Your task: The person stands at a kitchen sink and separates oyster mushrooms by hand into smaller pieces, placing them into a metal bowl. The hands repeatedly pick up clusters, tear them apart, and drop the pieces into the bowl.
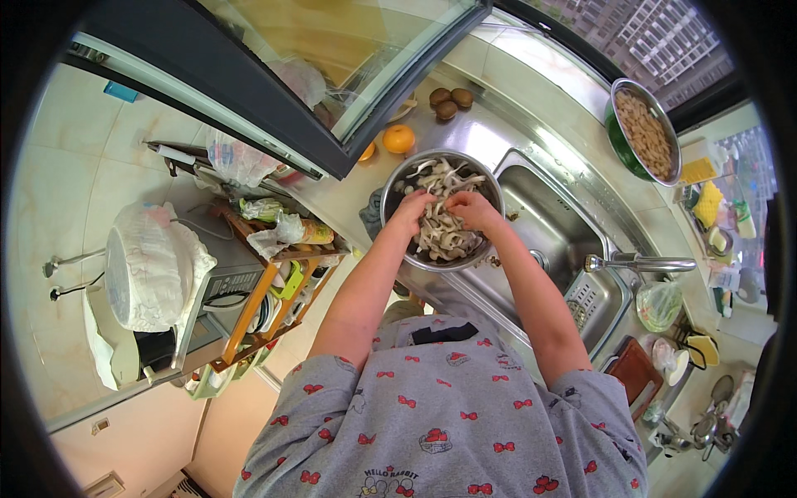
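Observation:
A round stainless steel bowl [498, 198] full of torn oyster mushrooms [445, 239] sits on the metal counter at the left edge of the sink. Over its left part is my left hand [412, 210], its fingertips closed on a piece of mushroom. My right hand [474, 210] is close beside it at the bowl's right side, fingers bent in among the mushrooms; whether it pinches a piece is hidden. Small dark mushroom scraps [492, 261] lie on the sink's rim just right of the bowl.
The sink basin [548, 205] with its faucet [641, 264] is to the right. An open window frame [348, 152] juts in above left. An orange [398, 139], several brown round fruits [446, 110], a grey cloth [372, 215] and a green bowl of soaking pieces [622, 146] surround the work.

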`<control>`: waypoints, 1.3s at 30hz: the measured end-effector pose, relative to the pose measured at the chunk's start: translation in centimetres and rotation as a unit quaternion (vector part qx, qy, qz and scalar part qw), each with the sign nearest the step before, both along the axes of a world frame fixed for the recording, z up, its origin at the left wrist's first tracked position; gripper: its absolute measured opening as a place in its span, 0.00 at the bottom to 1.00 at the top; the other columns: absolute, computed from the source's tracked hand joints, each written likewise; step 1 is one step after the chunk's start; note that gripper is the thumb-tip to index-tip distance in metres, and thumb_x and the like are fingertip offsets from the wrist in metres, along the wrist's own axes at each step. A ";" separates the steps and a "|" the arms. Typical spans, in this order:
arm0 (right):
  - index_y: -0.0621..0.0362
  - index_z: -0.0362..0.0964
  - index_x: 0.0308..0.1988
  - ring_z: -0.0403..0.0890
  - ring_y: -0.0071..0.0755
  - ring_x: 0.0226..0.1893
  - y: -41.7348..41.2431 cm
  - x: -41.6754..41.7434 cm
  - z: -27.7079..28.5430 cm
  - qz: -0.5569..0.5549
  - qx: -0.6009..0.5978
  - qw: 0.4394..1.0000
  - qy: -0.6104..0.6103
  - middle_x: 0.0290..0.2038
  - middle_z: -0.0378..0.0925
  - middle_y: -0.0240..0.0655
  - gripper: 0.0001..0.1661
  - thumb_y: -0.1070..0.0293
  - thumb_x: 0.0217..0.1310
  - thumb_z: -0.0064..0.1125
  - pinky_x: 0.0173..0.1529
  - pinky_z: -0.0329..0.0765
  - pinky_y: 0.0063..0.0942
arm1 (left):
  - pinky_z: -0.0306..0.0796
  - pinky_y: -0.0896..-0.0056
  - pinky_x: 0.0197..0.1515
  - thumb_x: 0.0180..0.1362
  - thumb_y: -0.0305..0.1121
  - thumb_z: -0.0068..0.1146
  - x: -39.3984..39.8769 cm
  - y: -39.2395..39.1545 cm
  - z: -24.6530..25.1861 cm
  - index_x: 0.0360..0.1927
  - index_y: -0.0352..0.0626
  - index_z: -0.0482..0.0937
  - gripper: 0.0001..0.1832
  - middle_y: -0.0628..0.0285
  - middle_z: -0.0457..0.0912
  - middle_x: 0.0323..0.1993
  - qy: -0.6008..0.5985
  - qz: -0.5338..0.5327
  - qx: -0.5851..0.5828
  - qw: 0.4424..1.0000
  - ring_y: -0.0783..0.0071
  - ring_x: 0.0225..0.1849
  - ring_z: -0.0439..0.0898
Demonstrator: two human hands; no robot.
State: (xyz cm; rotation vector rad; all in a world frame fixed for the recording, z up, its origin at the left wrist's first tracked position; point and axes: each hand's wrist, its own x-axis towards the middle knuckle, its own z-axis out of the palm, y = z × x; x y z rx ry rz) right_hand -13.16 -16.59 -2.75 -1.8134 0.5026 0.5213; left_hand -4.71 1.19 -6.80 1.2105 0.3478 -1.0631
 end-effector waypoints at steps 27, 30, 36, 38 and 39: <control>0.53 0.66 0.45 0.83 0.51 0.35 -0.1 1.2 -1.5 0.104 -0.488 0.856 -0.138 0.43 0.75 0.44 0.13 0.73 0.58 0.51 0.37 0.79 0.44 | 0.70 0.64 0.54 0.56 0.31 0.54 -2.1 1.8 3.0 0.58 0.41 0.72 0.24 0.49 0.79 0.51 -0.454 -0.029 0.206 0.866 0.58 0.50 0.79; 0.55 0.67 0.42 0.84 0.51 0.35 -0.2 1.1 -2.0 0.107 -0.488 0.858 -0.123 0.42 0.77 0.45 0.09 0.72 0.58 0.51 0.37 0.80 0.43 | 0.71 0.65 0.54 0.56 0.29 0.54 -2.6 1.4 3.0 0.55 0.41 0.74 0.21 0.53 0.80 0.50 -0.423 -0.016 0.152 0.893 0.61 0.52 0.79; 0.58 0.72 0.40 0.84 0.41 0.30 -0.7 0.3 0.9 -0.022 -0.340 0.928 -0.151 0.32 0.80 0.41 0.07 0.70 0.60 0.53 0.31 0.76 0.36 | 0.72 0.69 0.51 0.57 0.27 0.54 -3.5 1.6 4.2 0.53 0.40 0.76 0.19 0.57 0.81 0.45 -0.391 0.002 0.140 0.910 0.68 0.47 0.79; 0.57 0.73 0.41 0.83 0.34 0.27 -0.8 -0.2 1.7 -0.095 -0.190 0.963 -0.165 0.29 0.79 0.36 0.08 0.70 0.60 0.55 0.28 0.74 0.30 | 0.72 0.71 0.48 0.57 0.28 0.55 -3.7 1.8 4.1 0.52 0.38 0.76 0.18 0.58 0.82 0.42 -0.366 0.017 0.124 0.922 0.71 0.44 0.79; 0.57 0.74 0.42 0.83 0.31 0.26 -0.7 -0.8 2.6 -0.134 -0.089 0.973 -0.163 0.29 0.79 0.35 0.09 0.70 0.60 0.56 0.27 0.74 0.28 | 0.72 0.73 0.49 0.59 0.29 0.55 -3.9 1.5 4.5 0.52 0.37 0.76 0.18 0.59 0.81 0.42 -0.339 -0.002 0.113 0.934 0.72 0.44 0.79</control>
